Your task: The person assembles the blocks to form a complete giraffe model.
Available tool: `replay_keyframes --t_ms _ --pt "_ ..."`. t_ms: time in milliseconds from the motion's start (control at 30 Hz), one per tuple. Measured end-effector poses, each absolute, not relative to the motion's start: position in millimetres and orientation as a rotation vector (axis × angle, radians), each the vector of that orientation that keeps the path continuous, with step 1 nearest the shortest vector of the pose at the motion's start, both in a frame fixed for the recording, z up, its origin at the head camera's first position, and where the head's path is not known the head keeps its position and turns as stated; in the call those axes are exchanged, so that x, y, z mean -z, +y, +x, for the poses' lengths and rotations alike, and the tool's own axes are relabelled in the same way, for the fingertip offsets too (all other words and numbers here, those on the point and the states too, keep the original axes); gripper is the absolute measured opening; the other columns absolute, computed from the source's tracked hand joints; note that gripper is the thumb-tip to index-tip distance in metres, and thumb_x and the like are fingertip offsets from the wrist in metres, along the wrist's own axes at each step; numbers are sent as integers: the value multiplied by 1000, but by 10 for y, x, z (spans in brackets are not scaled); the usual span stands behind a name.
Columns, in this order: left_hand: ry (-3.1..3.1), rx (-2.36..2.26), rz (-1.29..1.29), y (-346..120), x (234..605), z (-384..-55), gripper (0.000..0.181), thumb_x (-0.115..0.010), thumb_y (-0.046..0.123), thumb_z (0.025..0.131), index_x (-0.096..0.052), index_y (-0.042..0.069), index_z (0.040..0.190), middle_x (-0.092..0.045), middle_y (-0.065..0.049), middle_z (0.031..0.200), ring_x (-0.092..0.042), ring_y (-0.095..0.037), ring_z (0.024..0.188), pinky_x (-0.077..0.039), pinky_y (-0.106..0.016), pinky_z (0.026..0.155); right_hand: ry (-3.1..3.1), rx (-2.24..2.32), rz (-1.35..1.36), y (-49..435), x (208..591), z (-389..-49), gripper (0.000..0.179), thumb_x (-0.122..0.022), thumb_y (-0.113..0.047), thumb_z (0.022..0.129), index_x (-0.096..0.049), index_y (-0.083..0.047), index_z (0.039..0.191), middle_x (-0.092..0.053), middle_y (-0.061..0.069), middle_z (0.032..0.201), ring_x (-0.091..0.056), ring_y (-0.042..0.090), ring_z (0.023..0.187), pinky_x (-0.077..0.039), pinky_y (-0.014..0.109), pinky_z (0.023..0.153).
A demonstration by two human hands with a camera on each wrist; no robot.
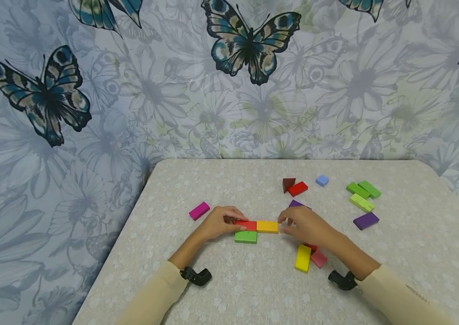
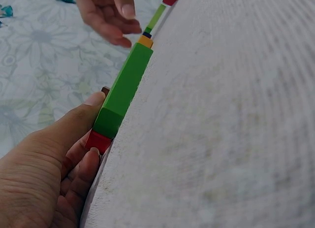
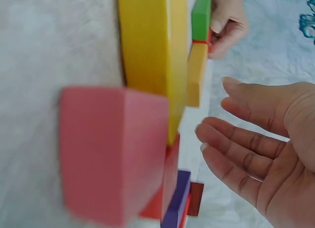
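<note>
While the left hand (image 1: 222, 222) pinches the red block (image 1: 249, 225) at the orange block's (image 1: 267, 227) left end, the green block (image 1: 245, 237) lies front-left of the orange block | right hand (image 1: 304, 223): just right of the orange block, fingers loosely parted, holding nothing | step, judged: lining up blocks | next calls for: steady left pinch, light right-hand squaring

Soft light, faint shadows; the wall (image 1: 91, 153) dims beside the table's (image 1: 229, 280) left edge; the pink block (image 3: 93, 154) (right wrist view) blurs.
</note>
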State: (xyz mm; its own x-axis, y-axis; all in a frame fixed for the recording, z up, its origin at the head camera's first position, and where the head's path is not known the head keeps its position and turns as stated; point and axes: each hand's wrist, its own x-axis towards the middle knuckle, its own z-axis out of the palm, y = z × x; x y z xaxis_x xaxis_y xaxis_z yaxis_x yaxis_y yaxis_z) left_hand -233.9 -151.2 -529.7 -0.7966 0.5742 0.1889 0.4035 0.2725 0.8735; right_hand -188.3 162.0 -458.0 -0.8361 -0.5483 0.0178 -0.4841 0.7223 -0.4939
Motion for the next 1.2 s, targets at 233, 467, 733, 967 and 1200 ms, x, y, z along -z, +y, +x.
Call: replay_keyframes --t_ms 233,467,733,967,1200 --pt "2382 -1536 915 -1519 5319 -2351 26 -86 23 84 -81 18 109 -73 4 104 -62 -15 79 -52 -26 65 2738 739 -924 1904 4540 -1713 23 -79 -17 90 -74 -10 112 -72 -4 100 -62 10 86 -54 26 74" --pt "2377 -1551 925 -1514 5327 -2351 26 -86 18 84 -81 13 109 -73 -1 104 -61 -12 79 -51 -24 65 2679 746 -952 2064 4553 -1545 28 -81 -20 88 -74 -11 114 -72 -5 103 -63 10 89 -57 33 82" --pt "2367 -1566 894 -1505 5303 -2327 29 -85 11 83 -79 5 111 -73 -9 108 -59 -15 81 -48 -23 66 2627 616 -961 2077 4545 -1417 40 -86 -25 82 -74 -18 120 -69 -5 119 -62 21 111 -52 47 96" --pt "2358 -1571 883 -1511 5298 -2334 28 -86 13 82 -80 10 110 -73 -5 105 -60 -14 81 -49 -23 66 2610 533 -999 2064 4517 -1384 38 -86 -20 83 -74 -20 119 -67 -4 121 -61 22 113 -53 45 96" --pt "2360 -1563 908 -1522 5297 -2344 26 -86 18 84 -81 15 109 -73 1 103 -62 -15 81 -53 -26 67 2663 483 -1070 2025 4534 -1396 31 -85 -14 83 -76 -20 112 -67 -10 108 -59 11 97 -55 34 86"
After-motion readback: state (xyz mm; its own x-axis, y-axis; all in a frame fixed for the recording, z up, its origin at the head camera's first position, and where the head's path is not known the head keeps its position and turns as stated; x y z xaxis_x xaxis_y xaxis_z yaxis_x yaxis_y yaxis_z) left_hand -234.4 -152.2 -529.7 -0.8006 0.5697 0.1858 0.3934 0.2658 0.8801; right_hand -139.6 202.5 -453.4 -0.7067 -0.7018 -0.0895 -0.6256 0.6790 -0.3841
